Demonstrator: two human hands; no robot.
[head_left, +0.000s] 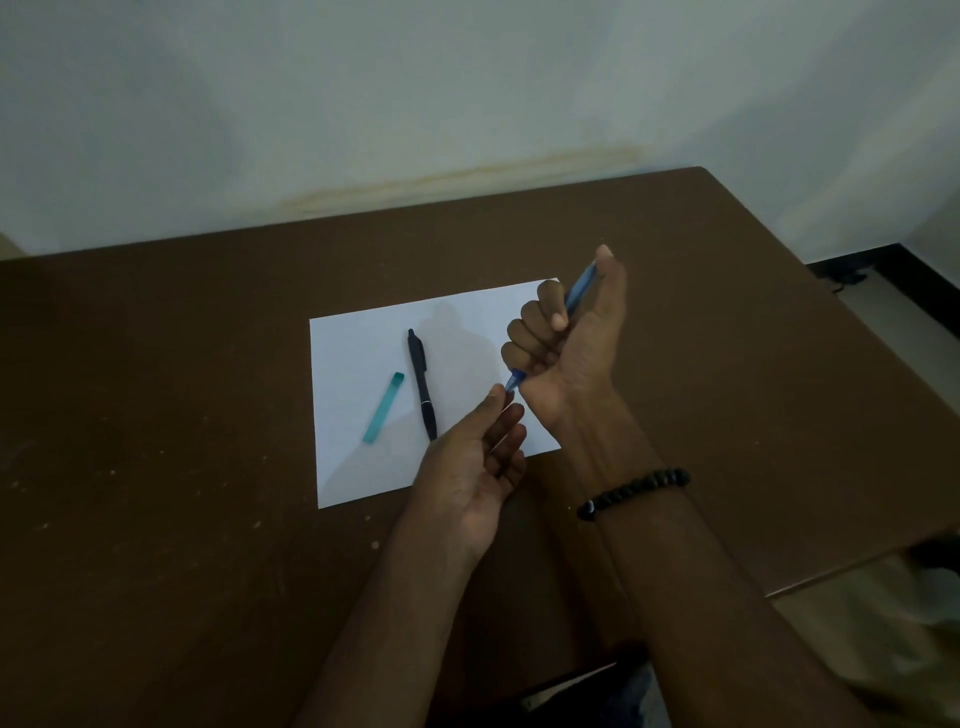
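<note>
My right hand (563, 338) grips a blue mechanical pencil (576, 293) in a fist above the white sheet of paper (363, 343), thumb on its top end, tip pointing down-left. My left hand (478, 457) is palm up just below; its thumb and forefinger meet at the pencil's tip (511, 384), though what they pinch is too small to see. A black pen (422, 384) lies on the paper. Beside it, across the sheet's left edge, lies a teal lead case (383, 408).
The brown table (156, 415) stands against a pale wall. Its right edge (883, 332) runs diagonally, with floor beyond. A black bead bracelet (636, 491) circles my right wrist. A dark object (571, 691) sits at the near table edge.
</note>
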